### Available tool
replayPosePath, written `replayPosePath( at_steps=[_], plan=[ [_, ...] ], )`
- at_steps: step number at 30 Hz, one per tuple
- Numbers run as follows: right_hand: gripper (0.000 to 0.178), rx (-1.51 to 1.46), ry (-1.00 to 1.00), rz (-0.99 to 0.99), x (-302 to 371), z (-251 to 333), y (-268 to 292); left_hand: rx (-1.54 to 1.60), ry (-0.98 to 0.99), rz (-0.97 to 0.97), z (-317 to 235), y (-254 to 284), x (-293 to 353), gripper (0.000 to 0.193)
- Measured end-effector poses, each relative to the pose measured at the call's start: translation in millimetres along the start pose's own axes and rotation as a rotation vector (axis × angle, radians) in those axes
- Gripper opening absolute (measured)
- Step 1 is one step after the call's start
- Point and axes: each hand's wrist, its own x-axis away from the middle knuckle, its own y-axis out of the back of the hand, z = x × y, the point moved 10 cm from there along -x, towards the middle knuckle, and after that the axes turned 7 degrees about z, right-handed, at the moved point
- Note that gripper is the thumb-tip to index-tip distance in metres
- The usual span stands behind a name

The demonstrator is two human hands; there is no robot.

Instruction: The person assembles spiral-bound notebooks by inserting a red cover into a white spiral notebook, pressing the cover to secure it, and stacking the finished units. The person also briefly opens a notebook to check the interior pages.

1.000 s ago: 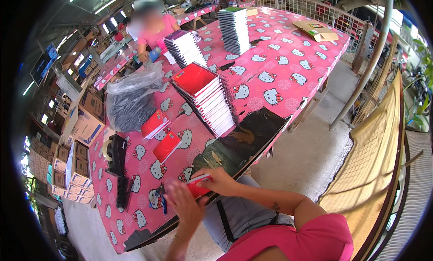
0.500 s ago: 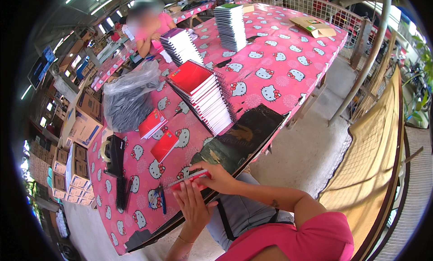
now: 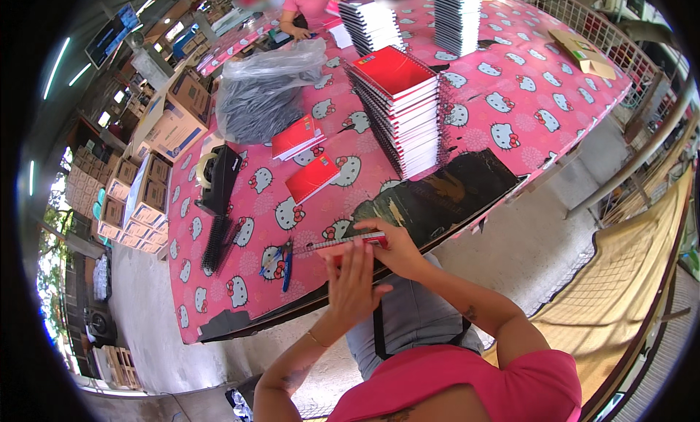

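Near the table's front edge, a small red notebook stands tilted on its edge, with its spiral-bound side up. My right hand grips its right end, thumb and fingers around it. My left hand lies against its near face with the fingers stretched out. A thin end of the coil seems to stick out at the notebook's left. Just left of it lies a blue-handled tool, perhaps cutters. Two small red booklets lie beyond my hands. A worn black board lies beyond my right hand.
A tall stack of red spiral notebooks stands beyond the board, with more stacks behind. Left are a tape dispenser, black coils and a plastic bag of dark coils. Another person sits across the pink table.
The view has turned left, so the table things appear farther right and higher. My hands still hold the notebook at the table's edge, with little visible shift in grip.
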Motion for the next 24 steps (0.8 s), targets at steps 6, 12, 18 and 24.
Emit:
replayPosePath(
  at_steps=[6, 12, 18, 24],
  plan=[
    [0.029, -0.013, 0.086, 0.016, 0.5, 0.2, -2.0, 0.171, -0.013, -0.23, 25.9, 57.2, -39.3, 0.025],
    [0.032, 0.153, 0.048, 0.12, 4.2, 6.6, -2.9, 0.266, -0.081, -0.158, 29.3, 56.6, -41.8, 0.028],
    [0.031, 0.16, -0.018, 0.129, 4.8, 4.9, -1.0, 0.243, -0.089, -0.223, 16.7, 75.6, -42.1, 0.03],
    [0.032, 0.16, -0.027, 0.123, 5.6, -3.8, -2.8, 0.151, -0.017, -0.075, 17.1, 46.9, -43.7, 0.053]
  ],
)
